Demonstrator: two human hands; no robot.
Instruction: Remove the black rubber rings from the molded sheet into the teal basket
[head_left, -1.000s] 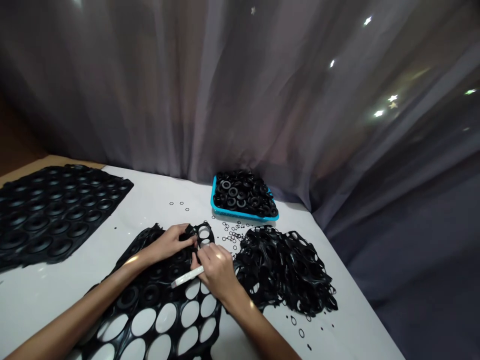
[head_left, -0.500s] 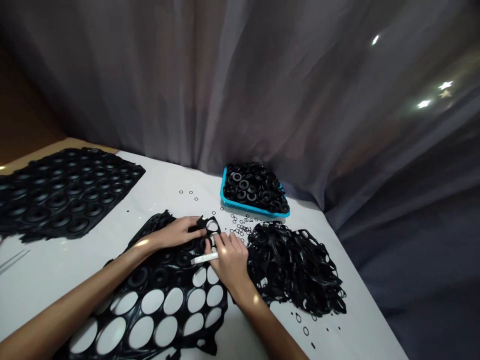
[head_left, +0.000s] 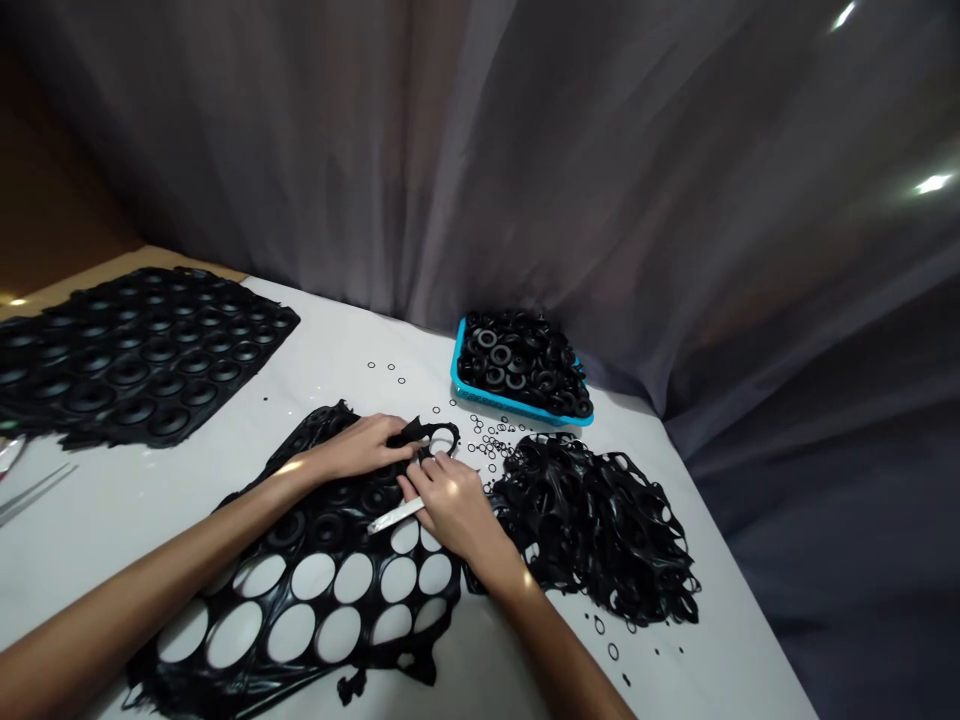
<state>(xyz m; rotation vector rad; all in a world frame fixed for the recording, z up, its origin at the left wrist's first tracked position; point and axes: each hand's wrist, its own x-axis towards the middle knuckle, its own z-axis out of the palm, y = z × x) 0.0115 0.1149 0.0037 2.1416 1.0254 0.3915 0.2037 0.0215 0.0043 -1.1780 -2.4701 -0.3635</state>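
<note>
A black rubber sheet (head_left: 300,610) with many round punched-out holes lies in front of me on the white table (head_left: 337,370). My left hand (head_left: 365,446) presses down on the sheet's far corner, fingers closed on the rubber. My right hand (head_left: 450,500) is closed round a small white tool (head_left: 395,515) and works at the same corner, beside an empty hole (head_left: 442,437). A few rubber rings (head_left: 330,528) still sit in the sheet near my hands.
A blue tray (head_left: 517,405) heaped with black rings stands at the back. A tangled pile of black rubber scrap (head_left: 600,520) lies to the right. A whole moulded sheet (head_left: 127,360) lies at far left, tweezers (head_left: 34,490) near it. Tiny loose rings (head_left: 487,445) are scattered about. A grey curtain hangs behind.
The view has shifted left and up, so everything sits further right. My right hand has moved slightly along the sheet's corner with the white tool; my left hand keeps its hold.
</note>
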